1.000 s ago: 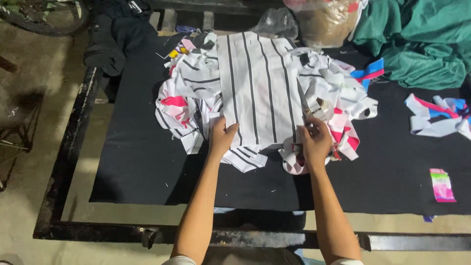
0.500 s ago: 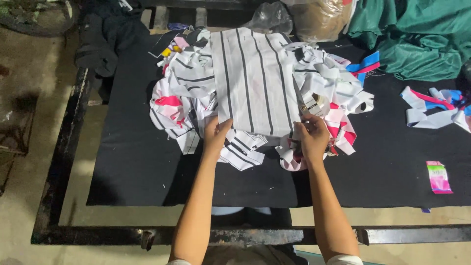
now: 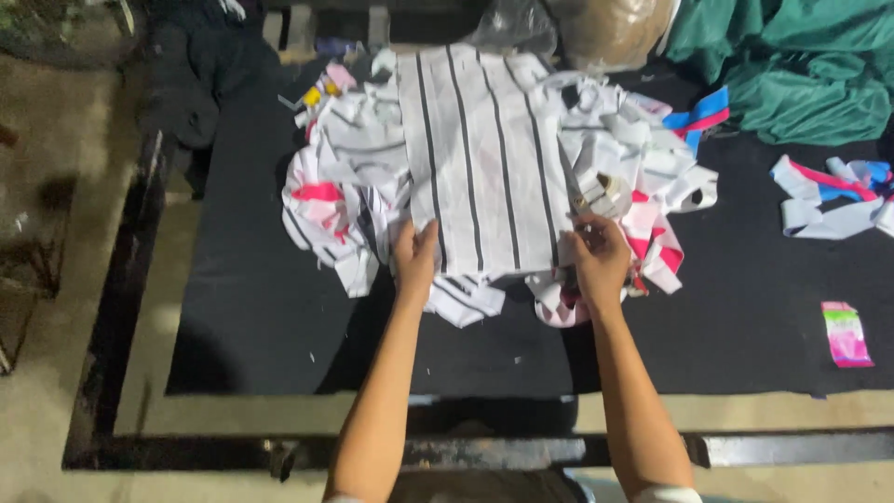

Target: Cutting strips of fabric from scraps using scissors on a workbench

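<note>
A white cloth panel with thin black stripes [image 3: 484, 158] lies flat on top of a heap of striped white and pink fabric offcuts [image 3: 345, 205], around the middle of the black mat [image 3: 261, 326] that covers the table, reaching towards its far edge. The left hand [image 3: 414, 256] pinches the panel's near left corner, fingers curled over the hem. The right hand [image 3: 601, 261] grips the near right corner and also holds a pair of scissors [image 3: 579, 191], blades pointing away along the panel's right edge (whether the blades are parted I cannot tell). More offcuts spill out to the right of the panel. Near the far right corner sits bunched green cloth [image 3: 792, 65], and below it, by the right edge, a bundle of white, blue and pink strips [image 3: 829, 196]. A small pink and green scrap [image 3: 846, 333] lies alone towards the near right corner.
</note>
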